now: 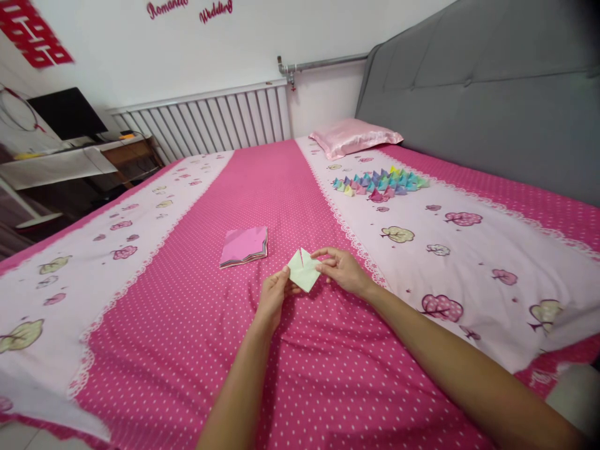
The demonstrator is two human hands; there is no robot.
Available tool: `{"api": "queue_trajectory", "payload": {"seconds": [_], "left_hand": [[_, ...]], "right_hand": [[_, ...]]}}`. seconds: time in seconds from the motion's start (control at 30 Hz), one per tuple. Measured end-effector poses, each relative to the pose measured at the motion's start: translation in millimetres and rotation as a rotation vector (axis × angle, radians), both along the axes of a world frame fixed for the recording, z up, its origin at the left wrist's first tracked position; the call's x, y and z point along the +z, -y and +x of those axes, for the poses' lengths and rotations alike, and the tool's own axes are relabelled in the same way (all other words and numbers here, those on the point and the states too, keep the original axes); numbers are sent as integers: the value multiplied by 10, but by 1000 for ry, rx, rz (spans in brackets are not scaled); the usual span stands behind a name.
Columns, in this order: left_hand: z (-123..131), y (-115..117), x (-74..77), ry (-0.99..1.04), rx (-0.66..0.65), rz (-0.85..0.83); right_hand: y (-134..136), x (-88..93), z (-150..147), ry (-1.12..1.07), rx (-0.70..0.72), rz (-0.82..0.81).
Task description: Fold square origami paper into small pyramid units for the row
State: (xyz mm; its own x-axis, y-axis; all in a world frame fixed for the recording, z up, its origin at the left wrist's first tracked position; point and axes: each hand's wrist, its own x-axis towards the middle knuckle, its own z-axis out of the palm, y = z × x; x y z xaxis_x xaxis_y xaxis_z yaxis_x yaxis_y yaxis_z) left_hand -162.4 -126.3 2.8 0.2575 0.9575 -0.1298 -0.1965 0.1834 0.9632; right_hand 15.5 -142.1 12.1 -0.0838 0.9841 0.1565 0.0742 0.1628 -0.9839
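Observation:
A small pale green sheet of folded paper [304,270] is held just above the pink dotted bedspread [262,375], its two top flaps folded to a centre crease. My left hand [274,297] pinches its left corner. My right hand [340,270] pinches its right edge with thumb and fingers. To the left of my hands, a stack of pink and purple paper squares [244,246] lies on the bed. Farther off, to the right, several folded paper pieces [379,182] in blue, green, yellow and pink lie in rows on the pale strip.
A pink satin pillow [354,137] lies against the grey padded headboard [482,94]. A white radiator [206,122] runs along the far wall. A desk [70,159] with a dark monitor stands at the left, beyond the bed's edge.

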Motion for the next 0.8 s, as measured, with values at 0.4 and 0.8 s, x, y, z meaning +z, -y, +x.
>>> {"api": "queue_trajectory", "payload": {"seconds": [0.4,0.8], "left_hand": [[16,32,5,-61,-34,46],[12,41,30,-101,-42,89]], "right_hand": [[15,-6,-53,-72,18,106],[-7,-34,-55,-72,47,100]]}}
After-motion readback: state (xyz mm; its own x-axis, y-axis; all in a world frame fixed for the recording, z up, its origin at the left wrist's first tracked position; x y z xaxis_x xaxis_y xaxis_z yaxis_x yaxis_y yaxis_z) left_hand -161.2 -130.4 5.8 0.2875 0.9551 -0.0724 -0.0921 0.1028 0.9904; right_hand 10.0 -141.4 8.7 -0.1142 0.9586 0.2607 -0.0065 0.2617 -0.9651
